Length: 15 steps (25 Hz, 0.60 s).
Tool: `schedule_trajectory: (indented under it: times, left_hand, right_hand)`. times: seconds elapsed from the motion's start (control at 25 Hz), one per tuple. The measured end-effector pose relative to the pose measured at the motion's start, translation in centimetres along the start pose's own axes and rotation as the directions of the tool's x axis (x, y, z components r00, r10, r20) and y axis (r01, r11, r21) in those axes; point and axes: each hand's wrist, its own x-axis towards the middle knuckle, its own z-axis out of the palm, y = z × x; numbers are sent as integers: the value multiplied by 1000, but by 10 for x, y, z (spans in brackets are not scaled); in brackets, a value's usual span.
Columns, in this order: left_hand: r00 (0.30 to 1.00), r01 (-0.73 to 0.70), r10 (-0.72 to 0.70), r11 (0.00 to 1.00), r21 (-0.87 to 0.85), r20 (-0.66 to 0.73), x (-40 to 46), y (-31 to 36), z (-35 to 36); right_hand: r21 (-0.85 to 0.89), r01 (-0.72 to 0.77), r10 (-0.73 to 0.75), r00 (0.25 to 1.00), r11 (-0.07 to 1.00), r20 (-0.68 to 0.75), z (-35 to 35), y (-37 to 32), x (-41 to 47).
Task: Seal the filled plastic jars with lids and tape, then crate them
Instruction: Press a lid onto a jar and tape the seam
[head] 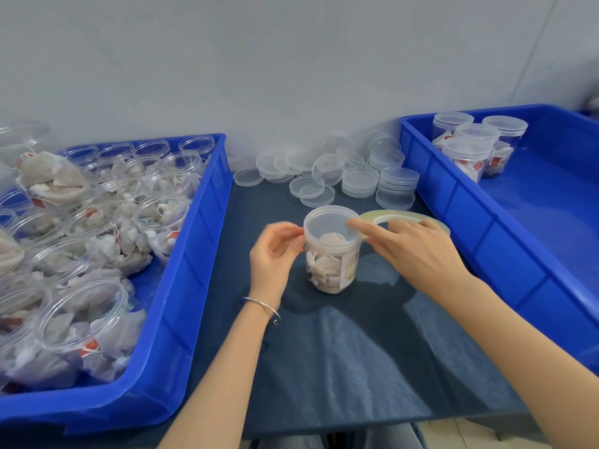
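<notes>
I see one filled jar [332, 254] standing upright on the dark cloth of the bench [324, 351], midway between two blue crates. A clear lid [327, 223] sits on its mouth; pale pouches with a red tag fill the inside.

Left hand [275, 254]: fingers curled, tips pinching at the lid rim on the jar's left side. I cannot tell whether a tape end lies under them. A thin bracelet [262, 306] is on that wrist.

Right hand [411, 251]: it holds a roll of clear tape [408, 218] beside the jar's right shoulder, fingers curled through and over the ring, the index finger stretched out with its tip on the lid's right edge.

Left crate [201, 254]: packed with open filled jars [97, 222], no lids, several tilted or lying over.

Right crate [453, 202]: four lidded jars [476, 140] stand grouped in its far left corner, touching one another.

Behind the jar, against the wall, loose clear lids [330, 170] lie scattered and in short stacks on the bench between the crates.
</notes>
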Motion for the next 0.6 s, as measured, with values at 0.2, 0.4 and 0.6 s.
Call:
schedule_trajectory:
  times: [0.2, 0.4, 0.6]
  left_hand:
    - [999, -18, 21, 994, 104, -35, 2, 3, -1]
    - [998, 15, -11, 998, 56, -61, 5, 6, 4]
    - [999, 28, -29, 1000, 11, 28, -4, 15, 4]
  right_hand:
    - [23, -31, 31, 1000, 999, 4, 3, -4, 3]
    - [13, -50, 49, 998, 999, 42, 2, -7, 3]
    - [-13, -80, 81, 991, 997, 108, -3, -9, 2]
